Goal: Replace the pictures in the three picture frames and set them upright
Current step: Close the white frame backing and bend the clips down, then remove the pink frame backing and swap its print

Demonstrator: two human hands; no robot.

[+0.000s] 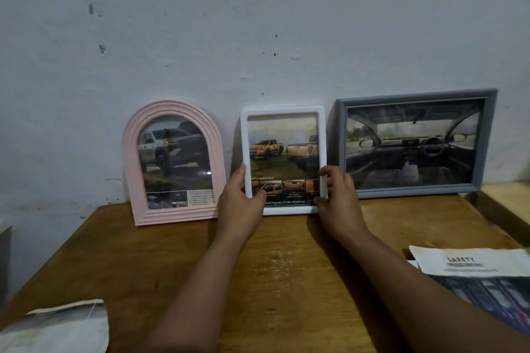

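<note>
Three picture frames stand upright against the wall at the back of a wooden table (pixel 286 266). On the left is a pink arched frame (pixel 130 152) with a dark truck picture. A white frame (pixel 284 109) with yellow pickup trucks stands in the middle. A grey frame (pixel 415 94) on the right shows a car interior. My left hand (pixel 241 203) grips the white frame's lower left edge, thumb on its front. My right hand (pixel 338 198) grips its lower right edge.
A loose brochure page reading SAFETY (pixel 476 281) lies at the table's right edge. Another loose picture (pixel 57 327) lies at the front left corner. A second surface (pixel 504 195) adjoins the table at the back right. The grey wall (pixel 258 23) rises right behind the frames.
</note>
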